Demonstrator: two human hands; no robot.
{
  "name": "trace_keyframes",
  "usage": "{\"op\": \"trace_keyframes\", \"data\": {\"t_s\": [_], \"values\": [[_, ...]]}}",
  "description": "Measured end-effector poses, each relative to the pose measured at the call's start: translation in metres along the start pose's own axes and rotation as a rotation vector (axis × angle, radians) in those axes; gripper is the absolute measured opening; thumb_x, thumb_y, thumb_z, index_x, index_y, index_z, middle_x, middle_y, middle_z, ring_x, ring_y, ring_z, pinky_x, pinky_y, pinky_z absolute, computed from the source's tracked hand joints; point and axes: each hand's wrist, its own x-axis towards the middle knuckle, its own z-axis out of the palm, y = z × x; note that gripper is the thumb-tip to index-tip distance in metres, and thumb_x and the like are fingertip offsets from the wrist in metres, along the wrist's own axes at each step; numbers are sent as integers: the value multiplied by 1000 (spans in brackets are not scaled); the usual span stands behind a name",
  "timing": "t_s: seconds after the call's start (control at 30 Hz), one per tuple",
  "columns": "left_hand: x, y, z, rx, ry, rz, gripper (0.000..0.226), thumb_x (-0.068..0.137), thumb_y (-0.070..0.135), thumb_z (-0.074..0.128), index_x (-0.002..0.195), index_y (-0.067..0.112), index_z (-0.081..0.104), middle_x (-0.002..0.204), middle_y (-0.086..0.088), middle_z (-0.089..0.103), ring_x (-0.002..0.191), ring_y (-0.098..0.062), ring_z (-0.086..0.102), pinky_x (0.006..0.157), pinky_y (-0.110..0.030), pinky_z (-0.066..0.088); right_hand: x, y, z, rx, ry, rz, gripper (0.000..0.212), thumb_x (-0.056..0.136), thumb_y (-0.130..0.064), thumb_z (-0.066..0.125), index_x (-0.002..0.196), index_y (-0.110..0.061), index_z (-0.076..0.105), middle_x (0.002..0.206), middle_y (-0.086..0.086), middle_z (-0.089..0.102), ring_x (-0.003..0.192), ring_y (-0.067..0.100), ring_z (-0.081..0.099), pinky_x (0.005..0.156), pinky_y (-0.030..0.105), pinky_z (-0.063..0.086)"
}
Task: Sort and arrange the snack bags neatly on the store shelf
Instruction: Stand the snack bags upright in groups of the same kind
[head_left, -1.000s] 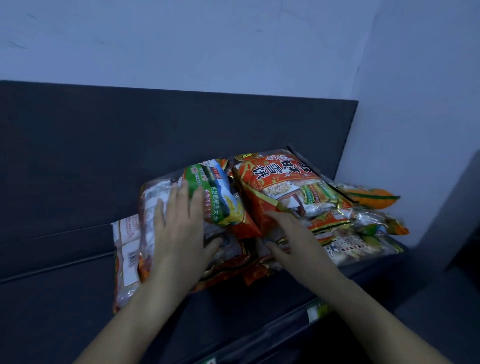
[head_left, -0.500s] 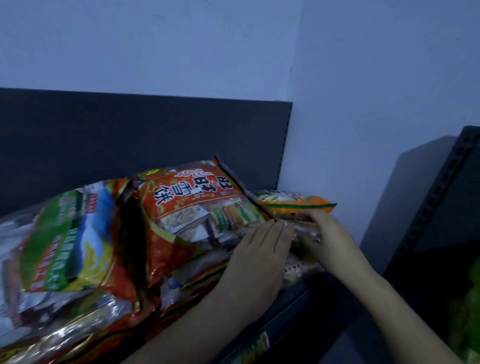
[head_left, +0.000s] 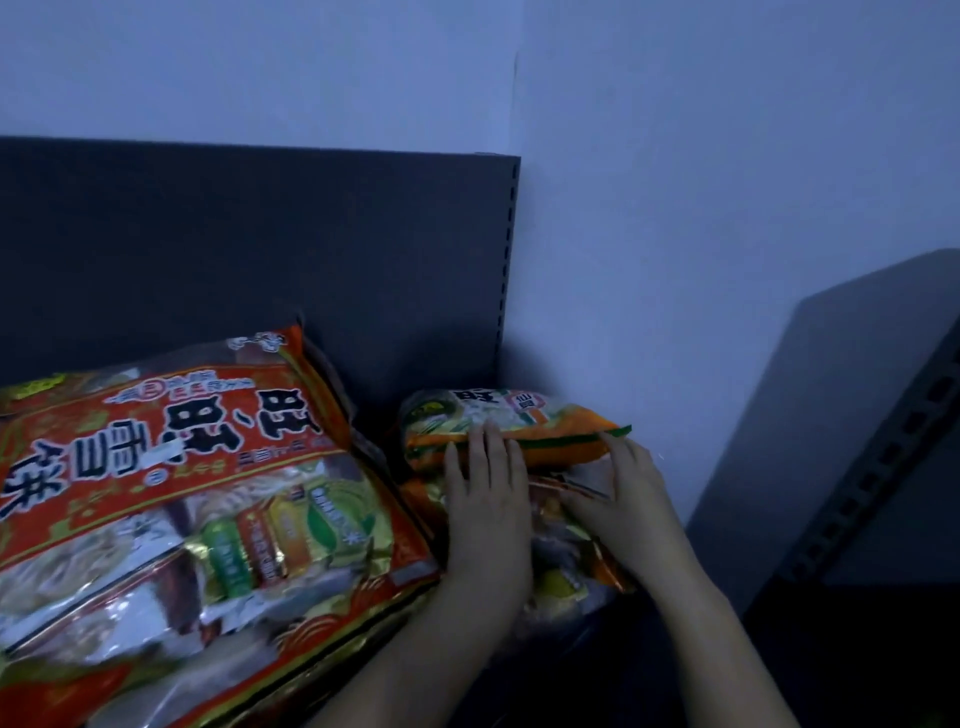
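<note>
Hands had shifted to the shelf's (head_left: 613, 618) right end, left hand (head_left: 488, 499) and right hand (head_left: 618, 493) flat, unclenched, squaring the orange bag (head_left: 519, 431) beside the red bag (head_left: 182, 467).

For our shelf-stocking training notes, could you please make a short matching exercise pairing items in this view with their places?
1. large red snack bag
2. small orange-and-green snack bag
3. left hand
4. right hand

A. at the small stack's right edge
B. fills the left of the view
C. flat on the small stack
D. top of the small stack, by the wall

Pairs: 1-B, 2-D, 3-C, 4-A
</note>
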Motion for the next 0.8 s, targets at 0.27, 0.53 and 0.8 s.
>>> {"op": "trace_keyframes", "data": {"t_s": [0.27,0.53,0.8], "values": [[19,7,2,-70,-153,27,77,97,20,41,146,4,-17,155,-18,-3,144,-34,-3,111,-56,-10,-3,31,28,255,-59,51,73,77,-61,54,140,-30,34,143,-5,39,135,16,36,108,47,37],[15,4,15,-190,36,14,61,41,19,86,98,8,69,108,-14,65,107,-32,60,101,-49,29,-4,25,21,222,24,-8,79,85,-41,63,149,-24,19,154,-3,21,141,12,23,116,39,25],[7,11,11,-105,122,46,45,40,21,89,78,7,70,92,-15,68,95,-34,65,92,-49,35,2,37,22,93,56,25,81,84,-30,65,149,-20,17,158,1,11,146,18,5,119,40,9]]}}
